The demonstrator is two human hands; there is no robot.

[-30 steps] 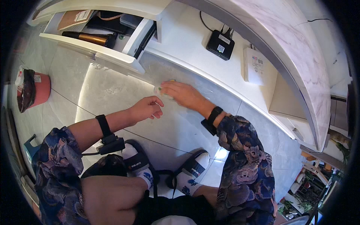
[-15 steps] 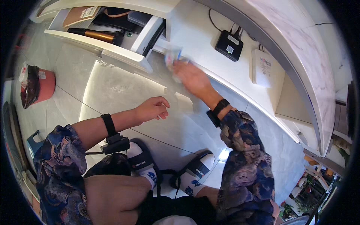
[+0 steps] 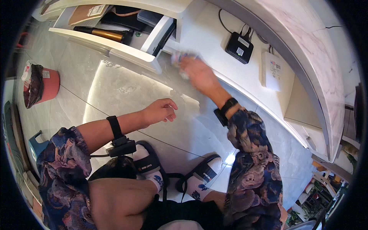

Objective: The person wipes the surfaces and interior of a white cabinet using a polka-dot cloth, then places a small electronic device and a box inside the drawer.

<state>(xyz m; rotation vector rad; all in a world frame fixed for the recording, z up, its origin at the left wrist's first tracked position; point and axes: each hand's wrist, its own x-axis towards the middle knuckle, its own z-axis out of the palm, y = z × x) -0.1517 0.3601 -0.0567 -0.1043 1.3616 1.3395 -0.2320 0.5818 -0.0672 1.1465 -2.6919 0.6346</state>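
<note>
My right hand (image 3: 200, 76) reaches forward to the front edge of the white cabinet shelf (image 3: 207, 34), just right of the pulled-out drawer (image 3: 132, 57). Its fingers are closed on a crumpled, cloth-like thing (image 3: 176, 58), whitish with blue and pink. Motion blurs it, so its exact kind is unclear. My left hand (image 3: 160, 111) hovers over the grey tiled floor, fingers loosely bent and apart, holding nothing. Inside the drawer lie a black and gold cylinder (image 3: 105, 34), a brown folder (image 3: 84, 14) and dark flat items.
A black box with cables (image 3: 239, 48) and a white box (image 3: 271, 71) sit on the shelf. At the left stands a red bin (image 3: 49, 86) with a black liner. My slippered feet (image 3: 172, 168) are on the floor below, and the marble-patterned top (image 3: 303, 50) curves along the right.
The right hand and the blurred cloth-like thing have shifted only slightly along the shelf edge. The whole view has moved a little; the left hand keeps its pose.
</note>
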